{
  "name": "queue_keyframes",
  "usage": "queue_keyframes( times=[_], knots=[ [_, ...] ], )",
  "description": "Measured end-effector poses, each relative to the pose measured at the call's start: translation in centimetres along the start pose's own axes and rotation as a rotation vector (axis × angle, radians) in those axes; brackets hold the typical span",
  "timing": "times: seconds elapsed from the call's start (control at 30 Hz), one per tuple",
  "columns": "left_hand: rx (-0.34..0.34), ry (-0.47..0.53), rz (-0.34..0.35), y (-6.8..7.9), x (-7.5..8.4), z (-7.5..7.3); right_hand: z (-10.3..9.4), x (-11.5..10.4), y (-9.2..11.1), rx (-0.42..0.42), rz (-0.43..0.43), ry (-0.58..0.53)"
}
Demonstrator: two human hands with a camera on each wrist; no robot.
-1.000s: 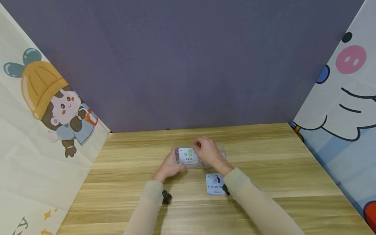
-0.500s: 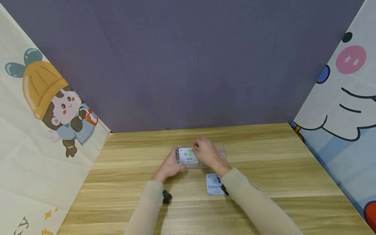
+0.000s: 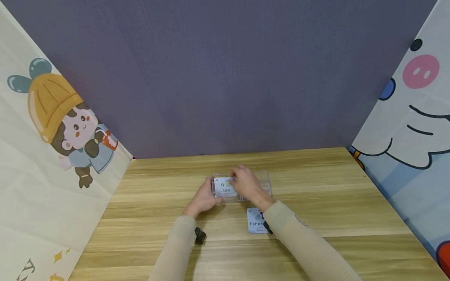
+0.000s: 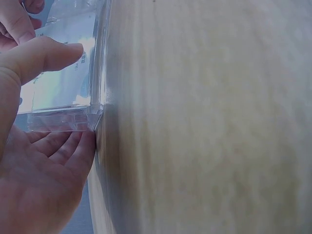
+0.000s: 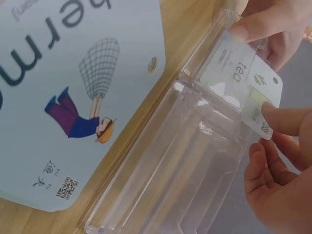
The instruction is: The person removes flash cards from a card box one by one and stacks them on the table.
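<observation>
A clear plastic case (image 3: 263, 179) with two compartments lies on the table. My left hand (image 3: 204, 199) grips its left end, the thumb over the front edge and the fingers at the end wall in the left wrist view. In the left compartment sits a white card reading "tea" (image 5: 243, 73), its upper part standing out past the case. My right hand (image 3: 246, 181) pinches that card's corner between thumb and fingers, close to a small QR code. In the right wrist view, the right compartment (image 5: 180, 156) shows no card.
A card with a figure holding a net, partly reading "fisherm" (image 3: 256, 224), lies on the wooden table (image 3: 147, 234) in front of the case, partly under my right wrist. A dark grey panel (image 3: 225, 78) rises behind the table; printed sheets flank both sides.
My right wrist and forearm have shifted slightly left, covering more of the fisherman card. The right fingers stay at the tea card's corner, and the left hand keeps its hold on the case.
</observation>
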State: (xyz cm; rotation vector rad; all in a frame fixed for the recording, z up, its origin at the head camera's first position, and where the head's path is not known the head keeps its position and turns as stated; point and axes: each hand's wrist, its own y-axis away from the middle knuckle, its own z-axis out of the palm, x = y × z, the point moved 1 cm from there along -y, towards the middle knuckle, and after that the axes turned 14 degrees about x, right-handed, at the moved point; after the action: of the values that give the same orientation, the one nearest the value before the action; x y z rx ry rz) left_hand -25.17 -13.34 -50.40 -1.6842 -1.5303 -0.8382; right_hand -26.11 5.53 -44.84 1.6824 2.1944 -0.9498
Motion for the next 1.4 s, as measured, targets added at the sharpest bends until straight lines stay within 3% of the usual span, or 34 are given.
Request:
queue_keyframes(
  times=[0.77, 1.4],
  knots=[
    [-0.002, 0.017, 0.004, 0.02, -0.01, -0.03, 0.07, 0.17, 0.14, -0.013, -0.005, -0.029],
    [-0.008, 0.015, 0.01, -0.01, -0.06, -0.07, 0.04, 0.37, 0.28, 0.049, 0.01, -0.089]
  ],
)
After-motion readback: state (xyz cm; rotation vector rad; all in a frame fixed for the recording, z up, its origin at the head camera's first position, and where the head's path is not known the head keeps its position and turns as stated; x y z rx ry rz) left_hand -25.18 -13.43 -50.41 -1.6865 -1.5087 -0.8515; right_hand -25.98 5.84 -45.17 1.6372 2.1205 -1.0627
